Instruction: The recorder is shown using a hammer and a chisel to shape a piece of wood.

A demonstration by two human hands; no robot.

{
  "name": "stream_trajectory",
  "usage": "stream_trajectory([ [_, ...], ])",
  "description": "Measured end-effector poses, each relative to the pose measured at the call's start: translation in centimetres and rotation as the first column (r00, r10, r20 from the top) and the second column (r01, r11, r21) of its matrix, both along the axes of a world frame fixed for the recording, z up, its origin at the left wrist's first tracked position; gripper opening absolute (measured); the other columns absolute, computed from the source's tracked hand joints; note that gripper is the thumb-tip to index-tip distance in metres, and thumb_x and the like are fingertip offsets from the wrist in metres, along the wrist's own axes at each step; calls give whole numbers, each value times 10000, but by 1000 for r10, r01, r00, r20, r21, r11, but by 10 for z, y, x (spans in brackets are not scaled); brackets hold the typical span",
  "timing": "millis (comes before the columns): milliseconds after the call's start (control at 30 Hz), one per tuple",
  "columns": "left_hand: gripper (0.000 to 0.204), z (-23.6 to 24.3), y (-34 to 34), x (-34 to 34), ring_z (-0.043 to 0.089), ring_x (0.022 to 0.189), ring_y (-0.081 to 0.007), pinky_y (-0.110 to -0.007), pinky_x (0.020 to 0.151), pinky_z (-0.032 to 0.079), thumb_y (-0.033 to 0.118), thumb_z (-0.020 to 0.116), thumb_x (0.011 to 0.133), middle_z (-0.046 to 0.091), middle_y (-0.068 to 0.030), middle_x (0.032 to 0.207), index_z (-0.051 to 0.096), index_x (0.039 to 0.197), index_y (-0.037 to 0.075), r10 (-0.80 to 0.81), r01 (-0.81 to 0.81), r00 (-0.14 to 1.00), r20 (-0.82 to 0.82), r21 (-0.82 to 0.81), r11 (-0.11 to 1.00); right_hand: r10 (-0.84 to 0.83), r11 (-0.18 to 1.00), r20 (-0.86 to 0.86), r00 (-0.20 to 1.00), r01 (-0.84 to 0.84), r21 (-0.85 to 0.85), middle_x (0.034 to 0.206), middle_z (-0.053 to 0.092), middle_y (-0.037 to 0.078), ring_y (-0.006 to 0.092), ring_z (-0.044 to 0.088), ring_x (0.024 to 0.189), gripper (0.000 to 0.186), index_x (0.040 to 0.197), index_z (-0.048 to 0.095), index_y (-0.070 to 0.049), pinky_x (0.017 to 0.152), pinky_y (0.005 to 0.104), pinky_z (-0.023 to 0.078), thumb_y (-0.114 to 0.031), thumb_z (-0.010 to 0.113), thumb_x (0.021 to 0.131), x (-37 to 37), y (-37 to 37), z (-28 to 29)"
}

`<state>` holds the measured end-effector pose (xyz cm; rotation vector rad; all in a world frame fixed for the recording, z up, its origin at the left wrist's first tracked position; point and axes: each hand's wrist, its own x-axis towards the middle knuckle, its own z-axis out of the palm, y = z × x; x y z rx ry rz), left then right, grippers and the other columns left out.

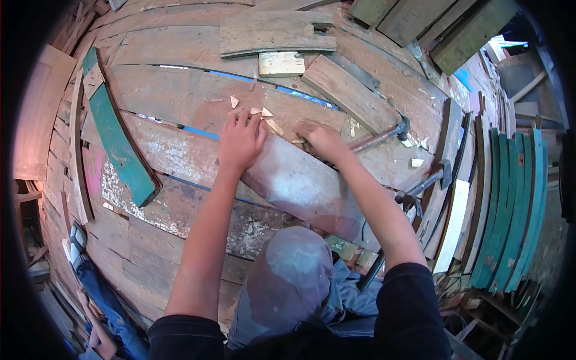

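Board (294, 174), 1: your left hand (242, 141) spreads over its end; right hand (322, 141) curls, can't tell grip; 2+ hammers (402, 126) rightward.

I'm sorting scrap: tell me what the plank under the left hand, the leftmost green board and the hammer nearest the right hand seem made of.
Plank: likely wood, smooth-looking, by its grey-brown face; any coating is unclear.
Green board: probably wood under worn green paint, with brown edges showing.
Hammer: dark, likely metal head; reddish-brown handle, perhaps rusty metal.
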<state>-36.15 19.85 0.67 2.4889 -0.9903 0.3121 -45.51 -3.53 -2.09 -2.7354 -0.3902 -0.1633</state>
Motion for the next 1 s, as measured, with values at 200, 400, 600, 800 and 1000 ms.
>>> stream_trajectory([
  [200,203,-6,25,4,556,1050,-303,-446,831,481,237,598,909,594,-99,1064,636,1026,76,30,-30,1000,5,7,1000,-226,890,-199,954,119,-441,1175,665,118,322,619,1125,270,1142,655,-90,967,428,494,-160,577,893,-45,-93,87],
  [400,232,2,10,5,565,1038,-312,-452,828,483,262,601,893,598,-102,1168,644,1044,91,25,-24,1000,-16,5,1000,-765,-179,550,336,709,-682,1333,538,183,399,588,1142,530,1303,530,-138,863,515,536,-169,716,808,-227,-344,293],
  [600,200,-1,6,2,562,1031,-307,-451,809,484,247,602,896,598,-96,1112,628,1015,88,28,-28,1000,-3,-4,1000,-809,105,343,477,691,-715,1453,463,181,400,521,1257,603,1324,545,-135,927,510,527,-145,765,763,-201,-328,218],
  [800,251,-5,9,2,571,1049,-320,-458,844,492,280,585,908,600,-128,1206,643,1053,84,46,-44,998,-40,58,997,-507,850,-207,837,445,-281,1462,450,234,401,475,1317,847,1398,486,-42,1100,452,408,-305,871,691,-18,-174,81],
  [1000,221,0,11,2,551,1050,-309,-444,847,477,252,608,886,587,-108,1135,621,1041,95,25,-25,999,-19,23,999,-618,781,-340,709,506,-365,1477,400,303,448,428,1349,1241,1491,348,-16,1127,467,382,-478,940,503,35,-139,42],
])
